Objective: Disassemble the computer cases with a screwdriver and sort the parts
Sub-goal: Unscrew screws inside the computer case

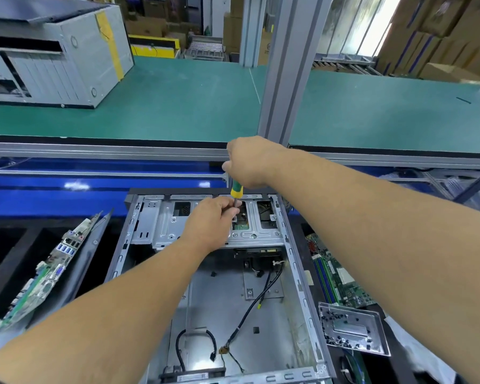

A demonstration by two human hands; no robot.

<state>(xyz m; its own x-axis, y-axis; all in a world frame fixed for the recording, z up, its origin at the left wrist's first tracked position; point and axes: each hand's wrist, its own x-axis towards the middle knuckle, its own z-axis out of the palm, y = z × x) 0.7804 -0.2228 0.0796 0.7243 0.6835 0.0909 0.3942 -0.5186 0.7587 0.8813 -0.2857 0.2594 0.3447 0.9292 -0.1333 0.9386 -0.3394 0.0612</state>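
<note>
An open grey computer case (297, 261) lies flat in front of me, its floor bare except for loose black cables (263, 295). At its far end sits a metal drive cage (161, 217). My right hand (250, 162) grips the green and yellow handle of a screwdriver (236, 189), held upright over the cage. My left hand (209, 220) rests on the cage and pinches the screwdriver's shaft near its tip.
A removed motherboard (39, 275) leans in a black bin at the left. Another board (336, 273) lies at the right, beside a clear tray of screws (352, 328). A second case (67, 59) stands on the green bench (178, 106) behind a grey post (286, 65).
</note>
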